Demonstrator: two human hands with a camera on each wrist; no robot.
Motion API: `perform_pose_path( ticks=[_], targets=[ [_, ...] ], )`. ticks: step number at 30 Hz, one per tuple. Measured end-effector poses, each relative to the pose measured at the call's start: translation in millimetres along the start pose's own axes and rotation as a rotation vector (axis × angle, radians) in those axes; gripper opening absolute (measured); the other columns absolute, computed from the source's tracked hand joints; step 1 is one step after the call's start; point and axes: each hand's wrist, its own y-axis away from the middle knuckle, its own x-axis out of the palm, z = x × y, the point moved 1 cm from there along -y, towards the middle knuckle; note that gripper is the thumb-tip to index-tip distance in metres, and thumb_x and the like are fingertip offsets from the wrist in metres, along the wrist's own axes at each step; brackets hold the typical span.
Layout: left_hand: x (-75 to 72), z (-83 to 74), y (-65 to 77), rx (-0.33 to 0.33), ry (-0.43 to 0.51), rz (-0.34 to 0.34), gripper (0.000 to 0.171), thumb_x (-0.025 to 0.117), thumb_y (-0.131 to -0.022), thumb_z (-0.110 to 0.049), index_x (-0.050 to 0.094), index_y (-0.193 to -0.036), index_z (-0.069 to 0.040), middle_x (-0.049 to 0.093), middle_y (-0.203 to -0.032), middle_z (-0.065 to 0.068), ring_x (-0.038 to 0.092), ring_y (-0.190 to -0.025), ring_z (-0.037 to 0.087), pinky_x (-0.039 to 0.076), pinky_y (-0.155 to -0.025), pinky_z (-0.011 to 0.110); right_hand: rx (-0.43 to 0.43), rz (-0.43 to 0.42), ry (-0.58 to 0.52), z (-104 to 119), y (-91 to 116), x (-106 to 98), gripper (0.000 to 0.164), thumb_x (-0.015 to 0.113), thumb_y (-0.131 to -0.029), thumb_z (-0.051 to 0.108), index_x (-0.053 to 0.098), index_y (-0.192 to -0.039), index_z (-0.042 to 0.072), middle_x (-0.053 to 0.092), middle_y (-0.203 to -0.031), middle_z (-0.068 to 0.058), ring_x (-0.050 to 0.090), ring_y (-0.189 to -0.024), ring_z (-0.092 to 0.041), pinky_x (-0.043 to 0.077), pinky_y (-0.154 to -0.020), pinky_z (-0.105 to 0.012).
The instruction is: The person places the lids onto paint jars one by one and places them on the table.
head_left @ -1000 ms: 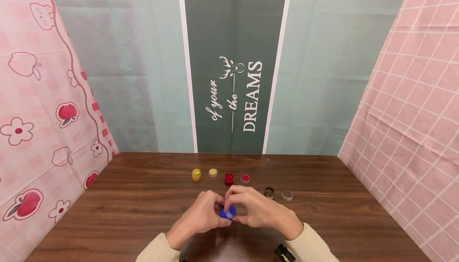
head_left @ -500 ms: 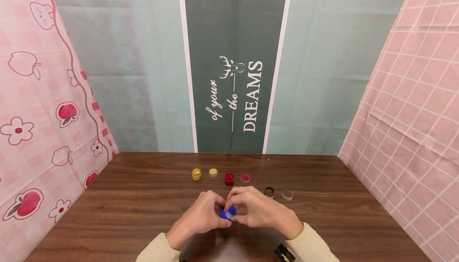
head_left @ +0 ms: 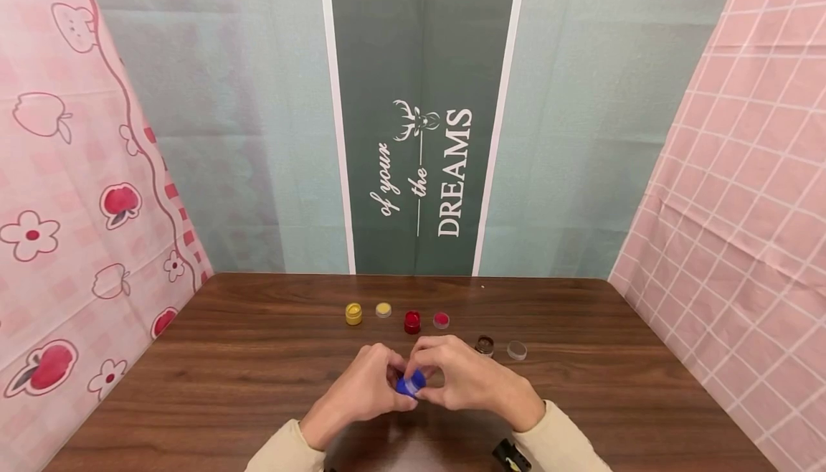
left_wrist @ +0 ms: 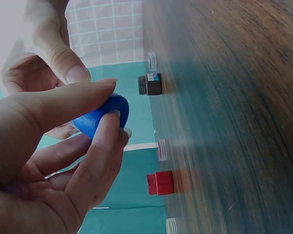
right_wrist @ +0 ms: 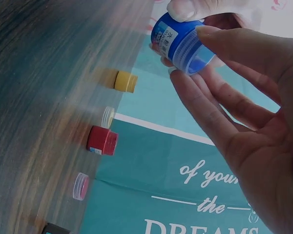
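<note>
Over the near middle of the table, both hands hold a small blue paint jar (head_left: 411,384) tilted toward the right. My left hand (head_left: 368,384) grips its blue body between thumb and fingers. Thumb and fingertips of my right hand (head_left: 463,375) pinch its clear screw lid (right_wrist: 189,54), which sits at the jar's mouth with blue showing through it. A white label (right_wrist: 167,38) faces the right wrist camera. In the left wrist view, my left fingers cover much of the blue jar and the lid is hidden.
Beyond the hands stand open paint jars: yellow (head_left: 353,315), red (head_left: 412,323) and dark brown (head_left: 485,346), the last partly behind the right hand. To the right of each lies its lid: yellow-stained (head_left: 383,310), pink-stained (head_left: 442,321) and clear greyish (head_left: 517,350).
The right fingers have shifted slightly at the lid. Both hands keep the blue jar in the same place, and the other jars and lids have not moved.
</note>
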Motion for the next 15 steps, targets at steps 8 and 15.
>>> perform_pose_path(
  ticks=[8,15],
  targets=[
    [-3.0,2.6,0.5,0.005,-0.043,-0.021,0.025,0.09,-0.071,-0.007,0.077,-0.092,-0.006,0.077,-0.079,0.002,0.068,-0.069,0.004,0.055,-0.062,0.019,0.08,0.006,-0.004,1,0,-3,0.024,0.083,-0.083,0.001,0.073,-0.104,0.006,0.069,-0.101,-0.004,0.072,-0.092,-0.009,0.058,-0.08,-0.016],
    [-9.5,11.1,0.4,-0.023,-0.129,-0.018,0.029,0.09,-0.065,-0.005,0.077,-0.091,-0.005,0.077,-0.082,0.0,0.067,-0.073,0.005,0.056,-0.068,0.025,0.195,0.035,0.108,-3,4,-15,0.02,0.08,-0.088,0.008,0.073,-0.106,0.012,0.069,-0.102,0.001,0.067,-0.093,-0.008,0.059,-0.08,-0.023]
  ],
)
